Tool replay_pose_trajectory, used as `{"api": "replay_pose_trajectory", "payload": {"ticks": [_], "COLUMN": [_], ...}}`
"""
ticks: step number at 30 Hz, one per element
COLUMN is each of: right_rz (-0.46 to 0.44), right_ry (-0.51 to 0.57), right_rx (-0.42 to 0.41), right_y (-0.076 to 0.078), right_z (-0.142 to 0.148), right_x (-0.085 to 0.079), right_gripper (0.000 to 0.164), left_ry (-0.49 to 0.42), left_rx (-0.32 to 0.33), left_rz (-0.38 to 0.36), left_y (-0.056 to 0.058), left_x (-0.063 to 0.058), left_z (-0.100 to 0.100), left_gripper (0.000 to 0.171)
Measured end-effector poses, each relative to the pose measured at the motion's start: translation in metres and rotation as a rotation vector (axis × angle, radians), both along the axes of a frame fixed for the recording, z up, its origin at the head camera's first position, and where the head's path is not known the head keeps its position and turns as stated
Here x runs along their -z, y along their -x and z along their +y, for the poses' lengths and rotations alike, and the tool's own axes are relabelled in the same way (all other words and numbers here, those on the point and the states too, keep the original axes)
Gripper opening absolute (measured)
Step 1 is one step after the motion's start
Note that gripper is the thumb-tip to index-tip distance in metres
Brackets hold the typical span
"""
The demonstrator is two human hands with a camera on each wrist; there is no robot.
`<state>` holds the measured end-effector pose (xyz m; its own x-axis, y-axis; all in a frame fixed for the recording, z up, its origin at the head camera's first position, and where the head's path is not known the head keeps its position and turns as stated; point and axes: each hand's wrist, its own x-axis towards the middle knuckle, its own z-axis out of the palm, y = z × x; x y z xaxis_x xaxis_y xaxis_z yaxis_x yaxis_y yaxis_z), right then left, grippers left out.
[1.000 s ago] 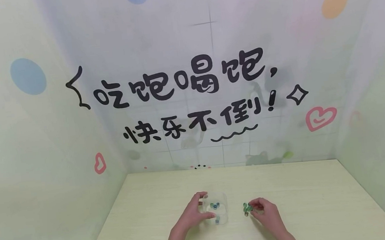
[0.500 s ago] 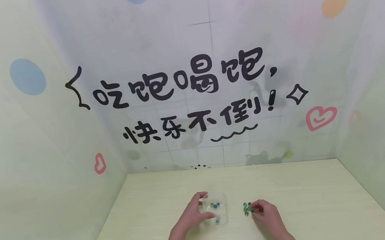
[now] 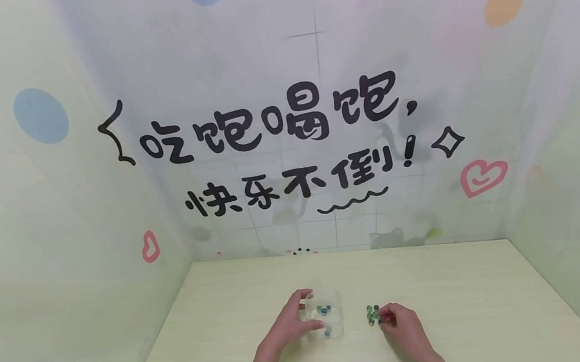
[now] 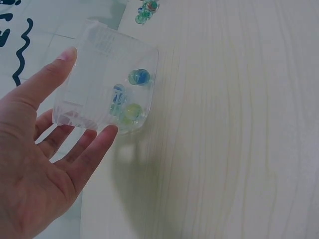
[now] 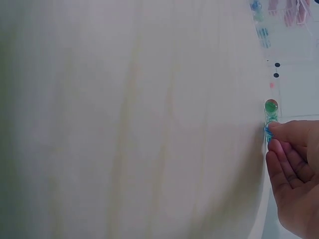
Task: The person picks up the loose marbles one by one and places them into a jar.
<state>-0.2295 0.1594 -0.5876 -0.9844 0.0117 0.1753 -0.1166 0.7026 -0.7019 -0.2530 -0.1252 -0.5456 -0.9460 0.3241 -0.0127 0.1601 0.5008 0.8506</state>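
My left hand (image 3: 290,325) holds a clear plastic box (image 3: 335,297), thumb on one side and fingers on the other. Inside the box lie several glass marbles (image 3: 324,310), blue and yellow-green in the left wrist view. To the right of the box, several green and dark marbles (image 3: 370,313) sit close together on the table. My right hand (image 3: 407,327) is at the right side of this cluster. Its thumb and forefinger pinch a bluish marble (image 5: 269,130), partly hidden by the fingertips, beside a green marble (image 5: 271,106).
The pale wooden table (image 3: 460,287) is bounded by a printed back wall (image 3: 274,235) with black lettering. Side walls (image 3: 563,205) rise at left and right. A short gap of bare table separates the box from the loose marbles.
My right hand has shifted slightly right and toward me, uncovering more of the marbles at the cluster's right side. The left hand and the box have stayed in place.
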Motion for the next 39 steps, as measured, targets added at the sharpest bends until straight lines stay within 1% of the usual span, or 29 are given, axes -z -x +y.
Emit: {"api": "replay_pose_trajectory", "payload": {"ticks": [9,15,23,31,39], "right_rz": [-0.032,-0.029,-0.025,-0.031,-0.003], "right_ry": [-0.010,-0.023,0.003,0.023,0.066], "right_rx": [-0.012,-0.012,-0.006,-0.010,-0.019], "right_y": [0.002,0.003,0.002,0.001,-0.001], "right_z": [-0.001,-0.001,-0.001,-0.004,-0.008], "right_x": [0.000,0.000,0.000,-0.007,-0.014], "right_gripper": [0.019,0.019,0.018,0.019,0.019], "left_ry": [0.011,0.016,0.025,0.020,0.028], "left_rx": [-0.004,-0.007,-0.011,-0.013,-0.020], "left_rz": [0.005,0.005,0.004,0.003,0.002], "left_y": [0.001,0.001,0.000,0.000,0.001], "left_x": [0.001,0.000,-0.001,0.000,0.001], "left_z": [0.000,0.000,0.001,0.001,0.001], "left_gripper": [0.079,0.080,0.079,0.079,0.078]}}
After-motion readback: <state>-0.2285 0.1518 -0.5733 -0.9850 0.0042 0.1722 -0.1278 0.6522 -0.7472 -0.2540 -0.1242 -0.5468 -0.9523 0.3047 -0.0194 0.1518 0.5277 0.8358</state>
